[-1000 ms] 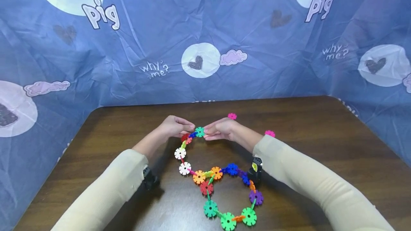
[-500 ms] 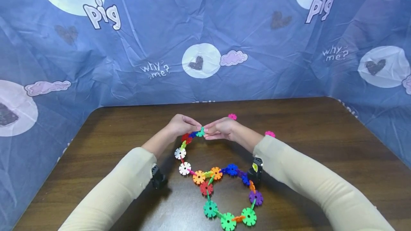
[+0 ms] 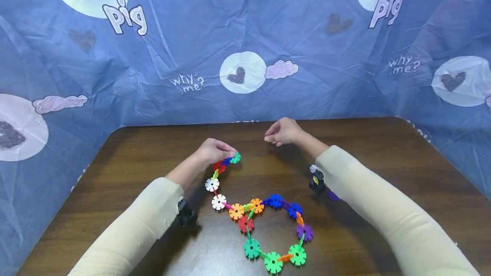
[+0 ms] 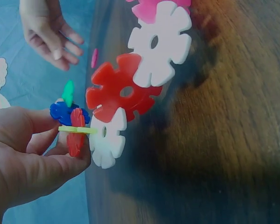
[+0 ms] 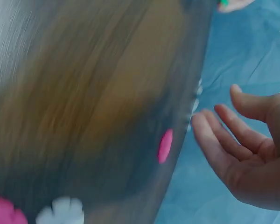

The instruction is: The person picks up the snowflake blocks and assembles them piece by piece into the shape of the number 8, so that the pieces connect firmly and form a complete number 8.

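With thumb and fingers, my left hand pinches the far end of a chain of interlocking plastic snowflake discs. At that end is a green disc, joined to a blue disc and a red disc. From there the chain runs through white discs to a closed ring on the table, where an orange disc meets a red one. Over the back of the table, my right hand is apart from the chain, fingers loosely bent, holding nothing. A pink disc lies near it in the right wrist view.
Under the right forearm, a purple disc and a white disc partly show. The wooden table ends at a blue printed cloth hanging behind it. A black wrist camera sits below the right sleeve.
My right hand has let go of the green disc and moved back and to the right. The left hand keeps its pinch, first shifting right, then slightly left with the chain end.
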Demonstrator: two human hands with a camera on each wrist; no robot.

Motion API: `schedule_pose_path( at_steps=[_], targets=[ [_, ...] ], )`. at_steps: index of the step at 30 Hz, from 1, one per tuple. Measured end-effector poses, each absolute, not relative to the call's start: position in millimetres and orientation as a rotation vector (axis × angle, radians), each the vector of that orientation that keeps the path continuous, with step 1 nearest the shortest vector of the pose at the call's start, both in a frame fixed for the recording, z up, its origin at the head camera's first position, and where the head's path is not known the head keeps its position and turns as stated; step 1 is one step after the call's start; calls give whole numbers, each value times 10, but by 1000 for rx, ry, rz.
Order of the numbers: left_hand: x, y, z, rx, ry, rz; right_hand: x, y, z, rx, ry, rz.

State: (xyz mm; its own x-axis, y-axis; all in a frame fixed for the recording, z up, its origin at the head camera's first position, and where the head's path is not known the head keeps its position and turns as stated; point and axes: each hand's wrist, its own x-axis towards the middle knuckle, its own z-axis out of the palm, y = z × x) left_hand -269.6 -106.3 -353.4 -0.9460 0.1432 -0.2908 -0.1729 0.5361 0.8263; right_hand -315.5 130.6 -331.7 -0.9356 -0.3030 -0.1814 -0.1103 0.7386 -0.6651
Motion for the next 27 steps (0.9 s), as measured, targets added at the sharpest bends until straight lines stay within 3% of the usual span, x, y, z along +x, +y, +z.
schedule_pose_path(
  at_steps=[5, 10, 27],
  targets=[
    [-2702, -1074, -3528, -21, 2460, 1364, -3254, 1446, -3407, -581, 2910, -393],
    [-2684, -1077, -3532, -19, 2470, 1374, -3290, 1497, -3551, -739, 2911, -190],
    [-2677, -1054, -3552, -31, 2460, 1360, -3108, 1406, -3551, -782, 2899, -778]
  ],
)
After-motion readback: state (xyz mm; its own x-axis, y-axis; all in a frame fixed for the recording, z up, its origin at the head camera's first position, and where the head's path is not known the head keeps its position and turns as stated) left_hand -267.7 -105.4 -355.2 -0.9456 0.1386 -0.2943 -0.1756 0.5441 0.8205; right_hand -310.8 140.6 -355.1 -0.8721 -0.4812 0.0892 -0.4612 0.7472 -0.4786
